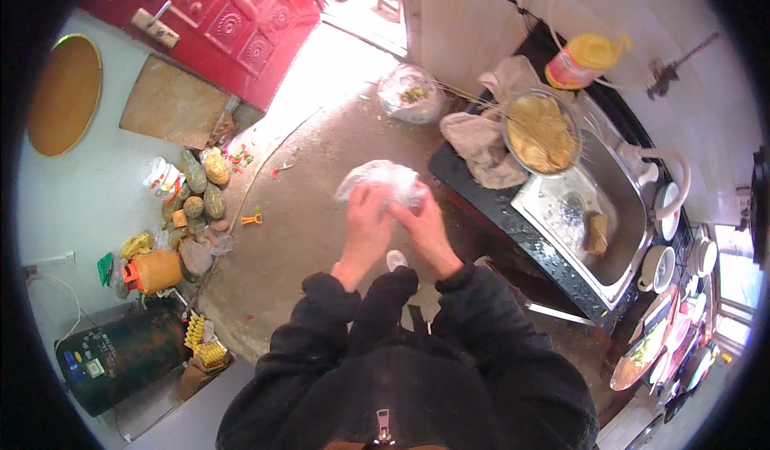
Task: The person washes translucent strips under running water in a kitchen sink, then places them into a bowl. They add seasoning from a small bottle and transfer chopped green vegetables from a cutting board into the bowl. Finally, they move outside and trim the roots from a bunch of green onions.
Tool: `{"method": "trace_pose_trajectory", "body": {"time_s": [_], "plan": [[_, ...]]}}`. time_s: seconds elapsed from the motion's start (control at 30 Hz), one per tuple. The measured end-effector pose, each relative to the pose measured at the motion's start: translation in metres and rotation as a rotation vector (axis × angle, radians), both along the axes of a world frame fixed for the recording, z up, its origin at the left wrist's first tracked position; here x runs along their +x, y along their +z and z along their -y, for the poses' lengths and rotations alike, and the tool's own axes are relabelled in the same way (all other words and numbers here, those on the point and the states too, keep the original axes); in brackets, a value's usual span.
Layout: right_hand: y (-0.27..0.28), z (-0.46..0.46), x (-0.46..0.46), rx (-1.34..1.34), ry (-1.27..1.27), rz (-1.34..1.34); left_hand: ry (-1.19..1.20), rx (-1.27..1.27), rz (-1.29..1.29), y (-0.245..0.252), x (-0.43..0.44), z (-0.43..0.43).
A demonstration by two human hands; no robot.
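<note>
A thin, whitish plastic bag (380,176) is held in front of my body, above the floor. My left hand (367,215) grips its near left side, and my right hand (419,216) grips its near right edge with thumb and fingers. What the bag contains, if anything, cannot be made out. Off to the right, a metal sink (601,209) is set in a wet black countertop (517,233). Inside the sink lies a brown, block-like piece (597,233). At the sink's far corner stands a round bowl with yellowish-brown contents (541,132), beside a beige cloth (481,149).
A filled plastic bag (412,94) stands on the floor near the open red door (240,23). Squashes (213,200) and bags lie along the left wall, near an orange peeler (251,218) and a dark green gas cylinder (123,354). A cabinet door (529,281) juts out under the counter.
</note>
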State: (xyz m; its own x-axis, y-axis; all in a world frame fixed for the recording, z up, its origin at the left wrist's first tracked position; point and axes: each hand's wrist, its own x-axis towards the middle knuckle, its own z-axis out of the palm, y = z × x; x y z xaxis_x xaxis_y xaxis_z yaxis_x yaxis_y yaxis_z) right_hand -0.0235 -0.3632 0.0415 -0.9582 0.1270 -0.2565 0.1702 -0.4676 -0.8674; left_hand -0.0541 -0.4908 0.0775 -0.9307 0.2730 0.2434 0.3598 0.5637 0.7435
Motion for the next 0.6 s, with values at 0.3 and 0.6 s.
{"method": "trace_pose_trajectory", "body": {"time_s": [0.3,0.6], "plan": [[-0.033,0.156,-0.155,-0.010,0.040,-0.138,0.379,0.382,0.108,-0.004,-0.068,0.144],[-0.180,0.035,-0.358,0.588,-0.266,-0.076,0.540,0.182,0.351,-0.057,-0.134,0.220]]}}
